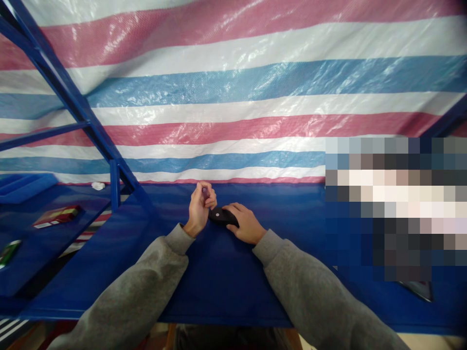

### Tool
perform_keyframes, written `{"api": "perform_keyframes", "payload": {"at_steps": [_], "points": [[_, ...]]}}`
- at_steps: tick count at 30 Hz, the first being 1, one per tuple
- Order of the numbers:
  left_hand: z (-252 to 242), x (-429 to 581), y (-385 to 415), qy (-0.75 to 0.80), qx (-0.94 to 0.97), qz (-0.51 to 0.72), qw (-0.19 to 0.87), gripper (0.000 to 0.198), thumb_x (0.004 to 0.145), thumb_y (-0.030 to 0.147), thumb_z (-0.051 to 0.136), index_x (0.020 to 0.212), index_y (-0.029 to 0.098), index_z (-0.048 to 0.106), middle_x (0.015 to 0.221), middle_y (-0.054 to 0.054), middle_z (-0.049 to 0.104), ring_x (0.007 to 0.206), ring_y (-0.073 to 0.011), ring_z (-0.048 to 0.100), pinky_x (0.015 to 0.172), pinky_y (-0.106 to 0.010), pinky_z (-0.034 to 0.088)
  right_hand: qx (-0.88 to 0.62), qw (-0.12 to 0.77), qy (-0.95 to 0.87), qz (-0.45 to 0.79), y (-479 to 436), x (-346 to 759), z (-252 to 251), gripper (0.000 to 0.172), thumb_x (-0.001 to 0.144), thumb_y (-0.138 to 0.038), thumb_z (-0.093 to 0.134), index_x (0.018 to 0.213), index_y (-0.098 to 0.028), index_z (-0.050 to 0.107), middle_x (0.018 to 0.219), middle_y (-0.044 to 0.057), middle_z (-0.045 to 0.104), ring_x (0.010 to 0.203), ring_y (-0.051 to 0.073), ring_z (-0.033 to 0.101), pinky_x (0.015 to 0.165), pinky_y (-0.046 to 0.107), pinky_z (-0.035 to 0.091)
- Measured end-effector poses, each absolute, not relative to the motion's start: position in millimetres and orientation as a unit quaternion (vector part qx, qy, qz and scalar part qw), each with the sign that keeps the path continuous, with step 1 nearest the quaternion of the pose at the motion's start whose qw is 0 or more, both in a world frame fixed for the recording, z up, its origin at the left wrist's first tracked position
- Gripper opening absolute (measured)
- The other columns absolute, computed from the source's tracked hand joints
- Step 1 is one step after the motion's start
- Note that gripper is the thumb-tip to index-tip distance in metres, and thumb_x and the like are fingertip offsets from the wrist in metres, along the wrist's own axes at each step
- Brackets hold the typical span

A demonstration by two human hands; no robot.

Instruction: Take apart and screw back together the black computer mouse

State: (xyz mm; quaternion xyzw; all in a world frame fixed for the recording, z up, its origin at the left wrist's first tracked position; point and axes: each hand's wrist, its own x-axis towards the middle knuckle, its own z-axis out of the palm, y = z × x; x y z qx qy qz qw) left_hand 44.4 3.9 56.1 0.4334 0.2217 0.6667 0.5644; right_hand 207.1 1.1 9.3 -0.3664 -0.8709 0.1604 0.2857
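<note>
My left hand pinches a small purple item upright between its fingertips, and the item is mostly hidden by those fingers. A black oval object with a small pale round spot lies on the blue table top, right beside my left hand. My right hand grips the object's right end from above, its fingers curled over it. Grey sweatshirt sleeves cover both forearms.
A blue steel shelf frame stands at the left, with a blue tray, a red and yellow box and a green item on a lower blue surface. A striped tarp hangs behind. A pixelated patch hides the right side.
</note>
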Motion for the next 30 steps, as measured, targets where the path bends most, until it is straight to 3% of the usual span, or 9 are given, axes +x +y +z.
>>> {"api": "perform_keyframes", "payload": {"at_steps": [7,14,23,30], "points": [[58.7,46.9,3.0,0.225,0.439,0.678,0.545,0.027,0.086,0.043,0.054,0.078,0.020,0.042,0.056,0.006,0.038,0.042,-0.0052,0.030,0.042,-0.017,0.028,-0.363,0.285,-0.873,0.158,1.5,207.1,8.7,0.053,0.070,-0.015,0.066,0.121,-0.018,0.051,0.117,0.009,0.055,0.110,0.024,0.050,0.099,0.039,0.038],[56.2,45.9,6.4,0.243,0.438,0.672,0.545,0.040,0.089,0.050,0.046,0.067,0.016,0.046,0.049,0.005,0.031,0.041,-0.0057,0.029,0.042,-0.018,0.027,-0.365,0.287,-0.871,0.161,1.1,207.1,8.6,0.052,0.071,-0.015,0.065,0.121,-0.018,0.051,0.117,0.009,0.054,0.110,0.024,0.049,0.099,0.039,0.039],[56.5,48.1,3.5,0.230,0.447,0.681,0.532,0.025,0.087,0.041,0.053,0.078,0.020,0.042,0.054,0.006,0.038,0.042,-0.0056,0.029,0.042,-0.017,0.027,-0.363,0.288,-0.872,0.162,1.3,206.8,8.6,0.053,0.070,-0.015,0.066,0.121,-0.018,0.051,0.118,0.010,0.054,0.110,0.024,0.050,0.099,0.039,0.038],[55.9,46.3,8.1,0.257,0.436,0.672,0.541,0.043,0.088,0.052,0.045,0.063,0.016,0.045,0.047,0.005,0.030,0.040,-0.0061,0.028,0.041,-0.019,0.026,-0.367,0.283,-0.871,0.162,2.2,207.4,8.9,0.053,0.070,-0.015,0.066,0.121,-0.018,0.051,0.119,0.010,0.054,0.110,0.025,0.049,0.100,0.040,0.038]]}}
